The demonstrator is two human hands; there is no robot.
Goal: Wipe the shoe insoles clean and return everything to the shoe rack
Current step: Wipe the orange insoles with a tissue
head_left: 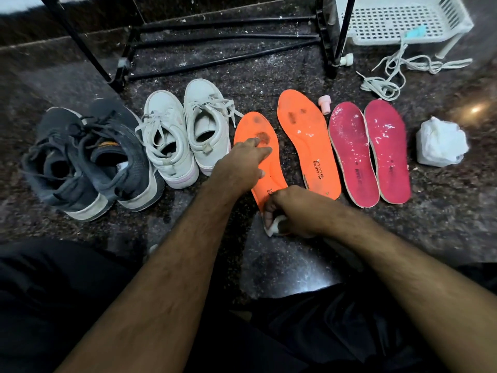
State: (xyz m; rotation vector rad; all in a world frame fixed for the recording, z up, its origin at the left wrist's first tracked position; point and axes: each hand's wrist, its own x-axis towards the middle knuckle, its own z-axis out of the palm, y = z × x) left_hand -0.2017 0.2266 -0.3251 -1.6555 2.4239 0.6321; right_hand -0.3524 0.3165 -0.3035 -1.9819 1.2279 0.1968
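Insole (262,146) on floor, by white shoes (185,135) | left hand (239,168) flat, holds it down | right hand (290,208) grips white cloth (274,228) at heel | we rub hard toward dark toe marks, keep insole pinned

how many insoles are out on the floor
4: one orange insole under both hands, a second orange insole right of it, then two pink insoles side by side.

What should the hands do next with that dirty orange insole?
Probably slide the white wipe in the right hand up from the heel toward the toe of the nearer orange foam insole, since dark smudges still show there, just beyond where the left hand presses it flat.
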